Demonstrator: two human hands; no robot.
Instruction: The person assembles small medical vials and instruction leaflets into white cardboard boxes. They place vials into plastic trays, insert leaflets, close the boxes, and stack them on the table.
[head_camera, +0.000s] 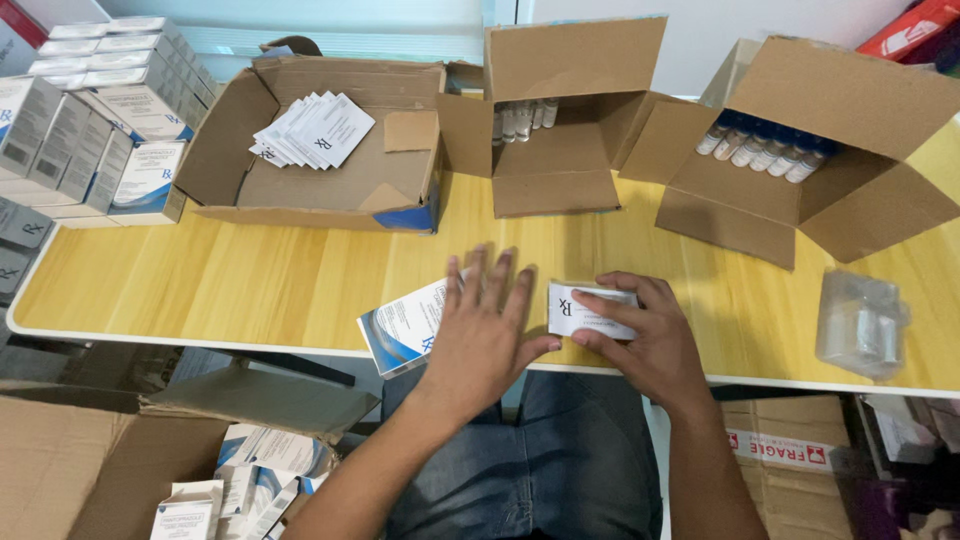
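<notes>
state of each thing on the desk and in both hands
left hand: flat, palm down on the flat carton
right hand: holding the folded paper
leaflet box: open, leaflets inside
middle box: open, vials inside
right box: open, blue-capped vials in a row
plastic tray: lying on the table

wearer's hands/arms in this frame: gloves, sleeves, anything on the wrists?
No gloves: left hand and right hand are bare. Both forearms are bare to the frame edge, no sleeves visible. No watch, rings or bands to be seen. Blue jeans on the lap.
</notes>
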